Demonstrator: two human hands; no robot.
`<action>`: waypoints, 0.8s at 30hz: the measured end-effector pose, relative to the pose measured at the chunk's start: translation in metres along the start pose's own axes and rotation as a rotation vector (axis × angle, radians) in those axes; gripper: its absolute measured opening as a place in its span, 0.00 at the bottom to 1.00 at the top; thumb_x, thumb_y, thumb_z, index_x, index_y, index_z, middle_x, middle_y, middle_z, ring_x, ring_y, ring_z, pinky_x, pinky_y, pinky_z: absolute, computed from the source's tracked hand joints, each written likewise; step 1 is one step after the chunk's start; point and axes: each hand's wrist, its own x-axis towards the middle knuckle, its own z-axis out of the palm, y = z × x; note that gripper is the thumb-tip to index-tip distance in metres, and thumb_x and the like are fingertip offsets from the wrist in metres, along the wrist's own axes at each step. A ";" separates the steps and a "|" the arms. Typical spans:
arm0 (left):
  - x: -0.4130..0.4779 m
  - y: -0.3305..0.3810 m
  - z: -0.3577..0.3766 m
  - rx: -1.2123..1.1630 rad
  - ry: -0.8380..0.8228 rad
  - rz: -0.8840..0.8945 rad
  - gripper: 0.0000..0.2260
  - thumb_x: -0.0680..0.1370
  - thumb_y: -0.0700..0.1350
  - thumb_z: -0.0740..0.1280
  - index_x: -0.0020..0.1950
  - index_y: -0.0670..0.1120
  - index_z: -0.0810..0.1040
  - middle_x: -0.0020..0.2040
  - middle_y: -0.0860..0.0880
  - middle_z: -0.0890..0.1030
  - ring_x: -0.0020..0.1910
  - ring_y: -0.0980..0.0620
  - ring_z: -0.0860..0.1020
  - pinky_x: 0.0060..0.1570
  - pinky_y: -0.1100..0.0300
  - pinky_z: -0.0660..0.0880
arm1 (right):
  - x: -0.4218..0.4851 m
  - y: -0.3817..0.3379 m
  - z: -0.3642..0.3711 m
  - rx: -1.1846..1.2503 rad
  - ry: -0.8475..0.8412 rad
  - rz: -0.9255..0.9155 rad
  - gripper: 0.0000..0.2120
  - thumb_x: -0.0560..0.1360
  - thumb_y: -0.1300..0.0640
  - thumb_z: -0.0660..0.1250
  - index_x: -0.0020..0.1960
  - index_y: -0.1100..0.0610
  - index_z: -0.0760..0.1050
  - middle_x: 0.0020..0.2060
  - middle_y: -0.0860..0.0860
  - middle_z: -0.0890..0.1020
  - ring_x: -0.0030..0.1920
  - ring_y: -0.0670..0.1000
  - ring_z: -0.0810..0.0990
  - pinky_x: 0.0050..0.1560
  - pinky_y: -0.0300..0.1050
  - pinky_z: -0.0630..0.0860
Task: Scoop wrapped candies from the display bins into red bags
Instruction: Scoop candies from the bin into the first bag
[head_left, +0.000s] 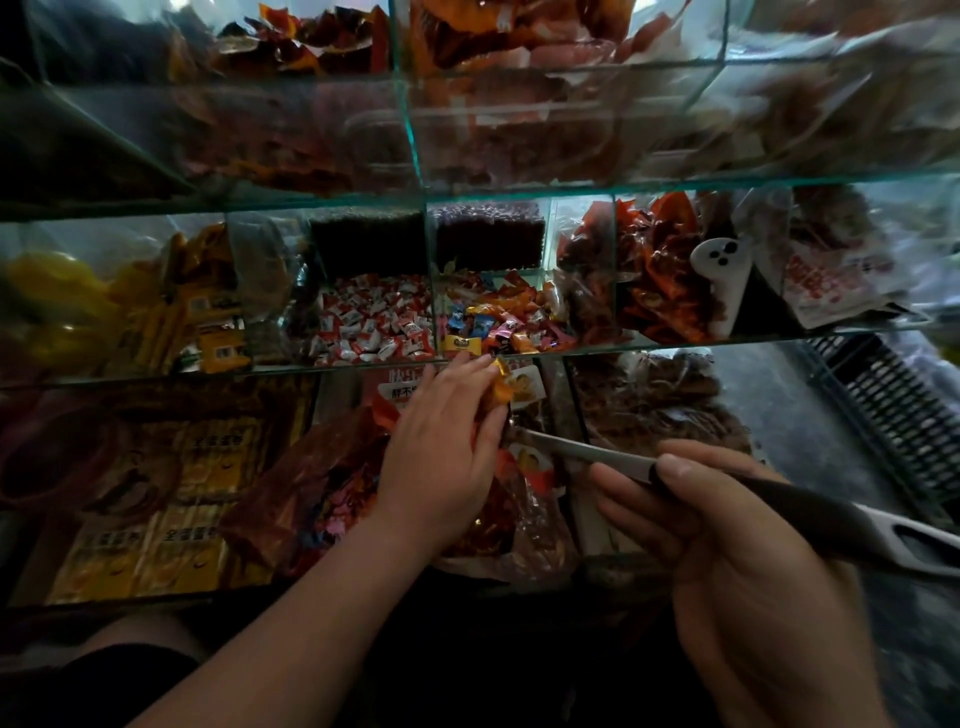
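Head view: your left hand (447, 436) pinches an orange wrapped candy (500, 387) just above centre, over a red bag (301, 488) slumped at 8 o'clock; your right hand (727, 530) at 4 o'clock grips a dark-handled tool (779, 506), tip aimed toward 10. Early going, I judge: the mixed candy bin (498, 322) at 12 sits heaped and the bag looks thinly filled. The white tag (402, 391) beside your left fingers shows Chinese characters, partly covered; the yellow packs (171, 519) at 8 are too dim to read.

At twelve o'clock you face smooth clear glass bin walls (413, 140) and glossy red-and-white candy wrappers (374, 325); at four, a matt black knife handle (789, 501).
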 end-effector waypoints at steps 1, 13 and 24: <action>0.011 0.001 0.000 -0.016 0.010 0.014 0.19 0.85 0.53 0.57 0.75 0.50 0.70 0.73 0.53 0.72 0.76 0.56 0.64 0.77 0.47 0.61 | 0.003 -0.002 0.004 0.014 0.017 -0.009 0.14 0.77 0.70 0.63 0.38 0.57 0.81 0.32 0.60 0.86 0.38 0.61 0.88 0.34 0.43 0.84; 0.122 -0.010 0.025 -0.084 -0.060 -0.178 0.28 0.83 0.58 0.61 0.80 0.49 0.60 0.78 0.49 0.65 0.76 0.50 0.63 0.71 0.56 0.59 | 0.093 0.007 0.050 0.183 0.106 0.057 0.07 0.81 0.55 0.67 0.57 0.56 0.79 0.43 0.48 0.89 0.49 0.51 0.88 0.44 0.40 0.84; 0.028 -0.029 -0.022 -0.124 0.026 -0.225 0.15 0.81 0.51 0.67 0.67 0.55 0.72 0.61 0.64 0.68 0.59 0.71 0.66 0.57 0.77 0.61 | 0.202 0.050 0.053 -1.135 -0.354 -0.604 0.08 0.77 0.59 0.72 0.55 0.53 0.84 0.50 0.49 0.86 0.53 0.48 0.84 0.56 0.46 0.81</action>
